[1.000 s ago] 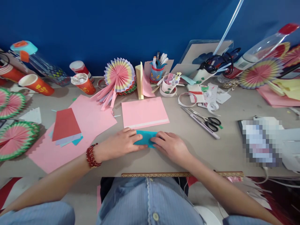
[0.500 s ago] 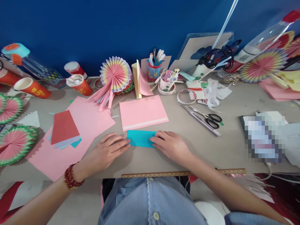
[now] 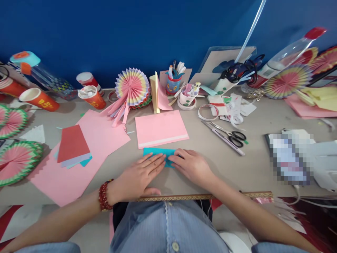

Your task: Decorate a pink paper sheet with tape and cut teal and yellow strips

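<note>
A folded teal paper (image 3: 158,152) lies on the grey table (image 3: 258,165) near its front edge. My left hand (image 3: 139,176), with a red bead bracelet on the wrist, lies flat with fingers stretched over the paper's left and lower part, so it is open. My right hand (image 3: 191,166) rests on the paper's right end, fingertips pressing it down and fingers curled together. Most of the teal paper is hidden under both hands. A pink sheet (image 3: 160,128) lies just behind it.
A large pink sheet (image 3: 79,158) with a red card (image 3: 72,142) lies at the left. Scissors (image 3: 229,135) and tape rings (image 3: 209,111) lie at the right. Paper fans, orange cups (image 3: 92,97) and a pen cup (image 3: 173,83) line the back. A blurred object (image 3: 289,158) sits at right.
My left hand slid off the teal paper to the left, then came back over it with fingers flat. More of the paper is now covered. My right hand stayed on its right end.
</note>
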`<state>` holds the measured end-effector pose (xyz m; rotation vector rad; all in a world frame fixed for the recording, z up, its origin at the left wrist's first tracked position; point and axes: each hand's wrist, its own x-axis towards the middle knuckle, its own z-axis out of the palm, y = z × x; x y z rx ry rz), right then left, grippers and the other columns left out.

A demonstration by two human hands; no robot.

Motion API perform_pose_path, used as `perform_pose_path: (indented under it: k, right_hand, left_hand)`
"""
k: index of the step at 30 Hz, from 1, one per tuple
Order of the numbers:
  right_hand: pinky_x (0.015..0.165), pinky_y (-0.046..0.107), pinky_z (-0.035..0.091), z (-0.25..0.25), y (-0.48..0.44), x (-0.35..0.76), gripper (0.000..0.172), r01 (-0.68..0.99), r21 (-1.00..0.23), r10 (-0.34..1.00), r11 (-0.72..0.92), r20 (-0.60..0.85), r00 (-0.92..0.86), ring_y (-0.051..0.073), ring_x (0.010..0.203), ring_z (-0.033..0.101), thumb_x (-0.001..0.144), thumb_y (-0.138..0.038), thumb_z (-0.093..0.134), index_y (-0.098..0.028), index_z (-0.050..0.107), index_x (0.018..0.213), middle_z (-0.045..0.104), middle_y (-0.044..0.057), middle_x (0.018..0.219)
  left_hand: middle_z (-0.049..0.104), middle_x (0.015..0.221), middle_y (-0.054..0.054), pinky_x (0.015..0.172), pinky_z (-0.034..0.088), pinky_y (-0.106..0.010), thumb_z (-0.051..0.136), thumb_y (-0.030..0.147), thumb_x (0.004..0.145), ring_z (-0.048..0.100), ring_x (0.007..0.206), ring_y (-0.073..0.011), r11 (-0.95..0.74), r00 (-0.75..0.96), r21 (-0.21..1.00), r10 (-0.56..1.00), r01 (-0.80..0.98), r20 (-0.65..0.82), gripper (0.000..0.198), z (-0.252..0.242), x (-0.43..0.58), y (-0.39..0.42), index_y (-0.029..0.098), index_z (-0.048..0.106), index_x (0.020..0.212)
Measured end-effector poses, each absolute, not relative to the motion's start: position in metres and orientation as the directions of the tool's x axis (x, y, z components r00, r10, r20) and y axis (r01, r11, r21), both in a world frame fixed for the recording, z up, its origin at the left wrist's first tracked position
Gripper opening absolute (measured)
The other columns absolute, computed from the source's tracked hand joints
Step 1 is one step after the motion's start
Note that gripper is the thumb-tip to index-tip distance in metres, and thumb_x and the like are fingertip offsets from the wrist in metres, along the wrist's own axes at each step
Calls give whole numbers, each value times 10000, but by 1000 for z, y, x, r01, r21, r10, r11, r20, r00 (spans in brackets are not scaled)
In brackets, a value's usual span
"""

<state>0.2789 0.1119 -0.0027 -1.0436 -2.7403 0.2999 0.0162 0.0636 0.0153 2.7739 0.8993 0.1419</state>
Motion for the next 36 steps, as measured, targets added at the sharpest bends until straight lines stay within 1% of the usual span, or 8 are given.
perform_pose_path:
  k: [6,8,11,16,19,23,29,36]
  right_hand:
    - [873,294,503,8,122,297,288,439,-643,641,628,107,-760,175,1005,624,1017,-181,417,-223,646,1187,661,72,1087]
    - [884,301,509,9,122,301,310,408,-699,659,588,121,-742,174,1016,625,1015,-161,399,-224,648,1187,671,69,1089]
    - [875,317,511,5,117,302,331,418,-643,636,642,141,-759,182,999,611,1006,-146,405,-229,671,1184,669,75,1079]
    - [862,368,502,-9,104,304,364,470,-311,543,826,218,-811,216,982,577,987,-127,450,-278,692,1213,683,76,1106]
    - [915,409,492,-13,95,315,378,501,-215,541,839,226,-810,245,1081,556,975,-131,485,-287,663,1270,676,62,1236]
    - [957,424,492,-13,86,334,386,542,-226,584,809,219,-781,241,1141,552,978,-128,480,-282,654,1286,649,48,1329]
    - [966,389,514,-5,83,332,407,573,-333,658,749,276,-700,213,1128,580,983,-105,423,-243,639,1300,656,65,1306]
    - [1133,500,399,-4,76,315,551,594,-245,635,766,144,-759,282,1370,433,996,-389,529,-208,425,1506,479,68,1526]
  left_hand:
    - [227,1638,-156,1256,147,-461,403,750,910,198,1527,-284,-757,792,282,610,590,-21,968,-1,16,59,126,135,1601]
    - [210,1644,-152,1255,152,-469,408,753,906,188,1529,-289,-756,793,285,609,589,-22,975,-2,15,57,133,124,1603]
    - [203,1647,-148,1255,150,-472,409,761,899,178,1531,-292,-754,790,284,613,592,-21,986,-2,16,57,135,119,1604]
    - [205,1646,-145,1259,127,-469,387,772,897,164,1535,-291,-754,794,283,606,593,-48,986,-1,16,58,137,123,1604]
    - [194,1649,-142,1259,120,-467,375,776,898,160,1535,-292,-755,795,281,604,593,-57,985,-1,16,59,138,121,1605]
    - [164,1654,-144,1260,105,-463,358,779,900,152,1537,-291,-765,799,253,598,592,-60,986,0,16,60,127,127,1602]
    - [180,1652,-147,1252,135,-470,368,804,870,185,1529,-297,-765,792,238,610,598,-31,1013,-1,16,58,138,145,1601]
    - [227,1640,-152,1230,202,-469,362,809,869,255,1507,-296,-773,788,204,616,601,12,1016,-1,15,57,132,156,1599]
